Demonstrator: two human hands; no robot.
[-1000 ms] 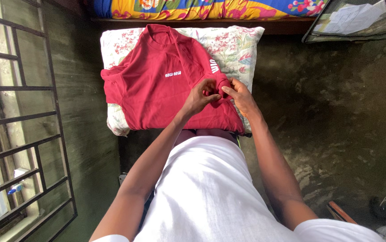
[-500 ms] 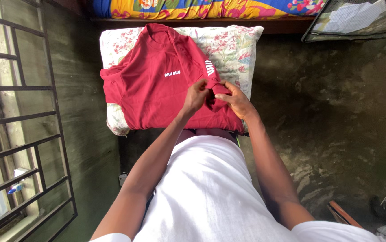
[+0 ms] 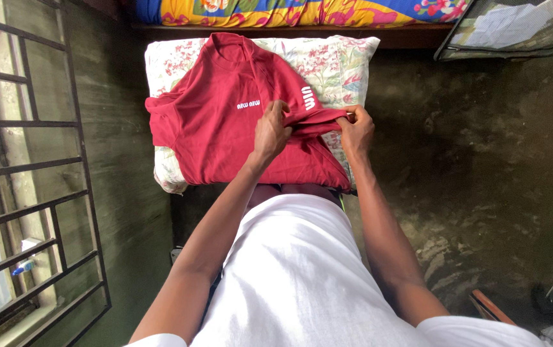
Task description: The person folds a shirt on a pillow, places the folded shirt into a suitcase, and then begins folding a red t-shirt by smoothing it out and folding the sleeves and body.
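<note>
A soft, matte dark-red T-shirt [image 3: 225, 128] lies spread on a floral pillow [image 3: 334, 67]. The right hand [image 3: 355, 132] pinches the sleeve's edge, pulling it into a taut ridge; the left hand [image 3: 270, 132] grips the same fold. Fingertips are buried in cloth. A bright patterned bedsheet [image 3: 289, 11] is cut off above.

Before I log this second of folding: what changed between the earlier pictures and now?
The hands have spread apart: the right hand drew the sleeve out toward the shirt's right edge, stretching it flat, while the left hand shifted slightly up, still pinching the fabric. Both keep their grip on the red shirt. The shirt's body and the floral pillow under it stayed put.
</note>
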